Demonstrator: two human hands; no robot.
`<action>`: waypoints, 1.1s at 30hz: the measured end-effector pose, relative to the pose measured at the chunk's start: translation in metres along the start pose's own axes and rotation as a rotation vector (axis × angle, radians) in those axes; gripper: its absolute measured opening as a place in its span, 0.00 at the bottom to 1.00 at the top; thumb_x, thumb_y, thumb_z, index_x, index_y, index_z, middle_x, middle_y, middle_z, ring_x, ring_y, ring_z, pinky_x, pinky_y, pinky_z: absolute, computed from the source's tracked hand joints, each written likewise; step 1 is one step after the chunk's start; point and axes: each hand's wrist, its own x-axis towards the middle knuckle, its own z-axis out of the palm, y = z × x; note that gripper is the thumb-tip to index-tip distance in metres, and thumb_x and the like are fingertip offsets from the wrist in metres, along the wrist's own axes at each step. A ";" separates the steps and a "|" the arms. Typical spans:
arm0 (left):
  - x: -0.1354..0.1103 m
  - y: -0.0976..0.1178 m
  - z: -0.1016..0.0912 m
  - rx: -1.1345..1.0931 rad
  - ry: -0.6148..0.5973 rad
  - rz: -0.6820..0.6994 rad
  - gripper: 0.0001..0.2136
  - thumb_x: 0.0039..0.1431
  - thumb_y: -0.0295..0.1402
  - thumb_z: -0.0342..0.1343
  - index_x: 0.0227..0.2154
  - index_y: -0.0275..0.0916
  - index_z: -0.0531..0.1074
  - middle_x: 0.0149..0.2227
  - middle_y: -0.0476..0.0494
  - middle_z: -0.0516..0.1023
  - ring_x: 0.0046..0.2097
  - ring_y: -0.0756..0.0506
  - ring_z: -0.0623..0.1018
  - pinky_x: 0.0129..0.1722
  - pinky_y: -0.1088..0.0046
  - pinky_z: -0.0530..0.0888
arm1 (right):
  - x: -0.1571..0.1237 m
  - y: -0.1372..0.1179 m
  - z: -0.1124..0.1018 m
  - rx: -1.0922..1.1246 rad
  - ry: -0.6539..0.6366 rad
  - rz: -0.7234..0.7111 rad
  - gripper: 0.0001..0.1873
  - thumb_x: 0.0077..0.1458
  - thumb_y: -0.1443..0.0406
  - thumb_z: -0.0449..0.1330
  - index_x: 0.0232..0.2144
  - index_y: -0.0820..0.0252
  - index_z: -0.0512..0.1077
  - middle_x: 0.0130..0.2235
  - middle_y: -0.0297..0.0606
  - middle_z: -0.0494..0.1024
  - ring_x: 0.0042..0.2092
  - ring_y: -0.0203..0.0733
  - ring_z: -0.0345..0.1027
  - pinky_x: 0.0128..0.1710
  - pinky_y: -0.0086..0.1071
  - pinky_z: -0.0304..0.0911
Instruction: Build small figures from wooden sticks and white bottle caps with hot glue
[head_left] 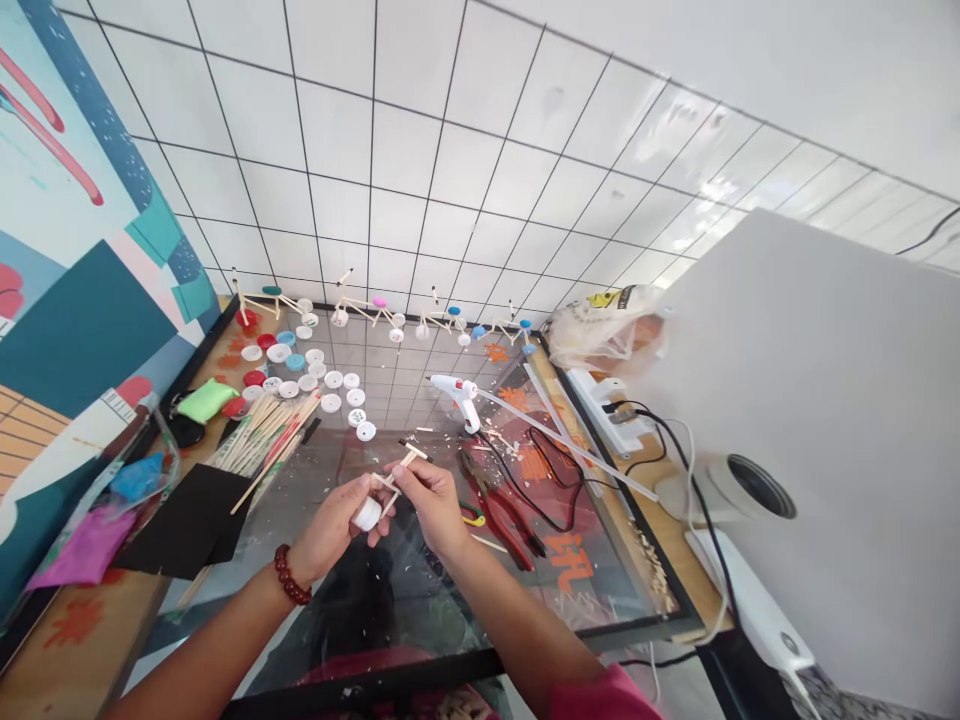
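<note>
My left hand (334, 520) grips a white bottle cap (367, 514) in its fingertips, against a small frame of wooden sticks (409, 458). Fingers and thumb of my right hand (431, 500) are closed on the stick frame, which has a crossbar with dark ends at its top. Whether the cap is fixed to the frame, I cannot tell. Beyond my hands, a white hot glue gun (459, 395) lies on the glass tabletop (315, 560). Red-handled pliers (499, 510) rest just right of my right hand.
Loose bottle caps (307, 382) and a bundle of wooden sticks (262, 435) lie left. Several stick-and-cap models (367, 310) line the tiled wall. Black card (184, 525) and colored clay packets (82, 545) are at far left. A power strip (611, 410) with cables stands right.
</note>
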 end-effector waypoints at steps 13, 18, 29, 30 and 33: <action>0.002 0.000 0.001 0.016 0.005 -0.003 0.23 0.61 0.53 0.54 0.31 0.33 0.75 0.26 0.43 0.76 0.24 0.49 0.73 0.21 0.75 0.69 | 0.001 0.002 -0.002 -0.034 -0.006 -0.008 0.18 0.53 0.51 0.66 0.29 0.61 0.81 0.20 0.31 0.73 0.20 0.33 0.64 0.24 0.28 0.61; 0.000 0.002 0.001 0.019 -0.008 0.001 0.22 0.61 0.52 0.55 0.31 0.33 0.75 0.26 0.43 0.76 0.23 0.50 0.72 0.21 0.75 0.69 | -0.002 0.004 -0.006 -0.029 -0.035 -0.007 0.15 0.55 0.53 0.66 0.33 0.60 0.81 0.21 0.31 0.74 0.22 0.34 0.66 0.25 0.29 0.63; 0.001 0.002 -0.001 -0.001 -0.026 -0.022 0.23 0.61 0.53 0.54 0.30 0.33 0.75 0.27 0.42 0.76 0.25 0.49 0.73 0.22 0.74 0.70 | -0.004 0.003 -0.004 -0.079 -0.001 -0.002 0.14 0.55 0.54 0.65 0.33 0.59 0.81 0.22 0.31 0.75 0.22 0.35 0.67 0.25 0.30 0.65; 0.001 0.002 -0.001 0.005 -0.030 -0.022 0.23 0.61 0.53 0.53 0.30 0.33 0.75 0.26 0.42 0.76 0.24 0.49 0.73 0.22 0.74 0.70 | -0.004 0.003 -0.005 -0.086 -0.003 0.001 0.14 0.55 0.54 0.65 0.33 0.59 0.81 0.22 0.31 0.75 0.22 0.35 0.67 0.25 0.30 0.66; 0.001 0.002 -0.001 0.005 -0.033 -0.026 0.23 0.61 0.52 0.53 0.29 0.34 0.74 0.25 0.42 0.76 0.25 0.48 0.73 0.22 0.74 0.69 | -0.004 0.001 -0.005 -0.101 0.002 0.015 0.15 0.55 0.53 0.65 0.32 0.59 0.81 0.22 0.31 0.75 0.22 0.35 0.67 0.26 0.31 0.66</action>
